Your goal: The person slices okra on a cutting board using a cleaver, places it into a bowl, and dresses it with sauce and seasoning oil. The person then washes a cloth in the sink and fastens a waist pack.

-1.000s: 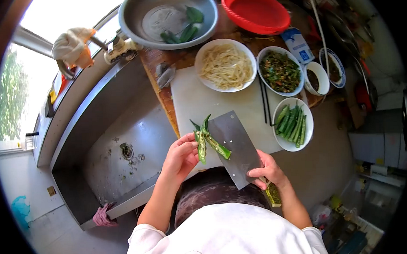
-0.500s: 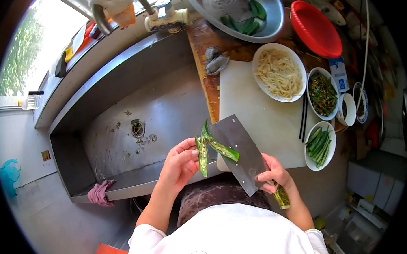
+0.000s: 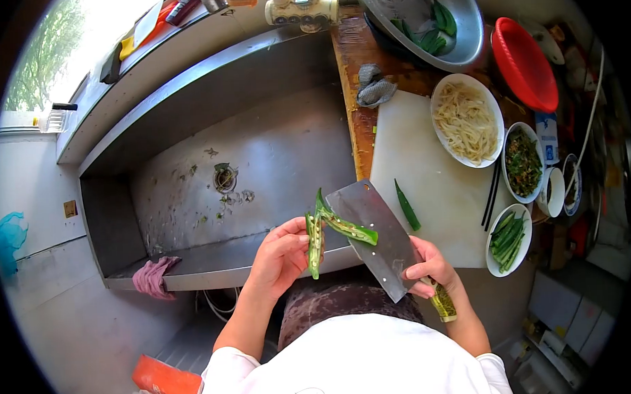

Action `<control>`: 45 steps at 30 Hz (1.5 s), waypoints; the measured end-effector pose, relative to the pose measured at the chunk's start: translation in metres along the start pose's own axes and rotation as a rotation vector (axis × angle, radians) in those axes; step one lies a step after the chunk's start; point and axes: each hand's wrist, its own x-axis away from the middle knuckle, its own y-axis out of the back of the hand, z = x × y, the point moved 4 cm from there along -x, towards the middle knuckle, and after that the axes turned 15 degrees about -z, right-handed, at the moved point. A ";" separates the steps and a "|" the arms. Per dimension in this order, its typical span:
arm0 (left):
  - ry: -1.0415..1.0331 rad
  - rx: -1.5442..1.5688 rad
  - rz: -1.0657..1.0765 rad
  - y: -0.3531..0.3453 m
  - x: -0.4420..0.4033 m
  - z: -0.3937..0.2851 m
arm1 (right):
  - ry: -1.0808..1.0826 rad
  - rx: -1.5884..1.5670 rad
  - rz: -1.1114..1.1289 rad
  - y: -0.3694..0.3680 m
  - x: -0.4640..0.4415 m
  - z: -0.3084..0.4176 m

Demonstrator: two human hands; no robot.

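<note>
My left hand point(image 3: 281, 257) pinches a green okra pod point(image 3: 315, 242) that is split lengthwise, its pale seeds showing. One half hangs down by the fingers; the other slants right across the blade of a cleaver point(image 3: 381, 243). My right hand point(image 3: 433, 268) grips the cleaver where blade meets its patterned handle, with the blade pointing up and left. A few seeds stick to the blade. Right of the cleaver, a whole okra point(image 3: 407, 206) lies on the white cutting board point(image 3: 442, 227). Beyond the board's right side stands a white bowl of green pods point(image 3: 507, 240).
A steel sink point(image 3: 272, 157) with scraps round its drain fills the left. Near the board are a plate of pale strips point(image 3: 467, 120), a bowl of chopped greens point(image 3: 523, 163), black chopsticks point(image 3: 492, 194), a metal basin point(image 3: 467, 49), a red basket point(image 3: 524, 65) and a grey cloth point(image 3: 374, 87).
The view has swung left, so the sink and board sit farther right in it. The whole okra on the board now shows. Both hands keep their holds, the split pod still against the blade.
</note>
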 end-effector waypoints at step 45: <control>-0.607 -0.943 -0.219 -0.110 -0.085 0.093 | 1.025 1.473 -0.685 0.024 0.032 0.039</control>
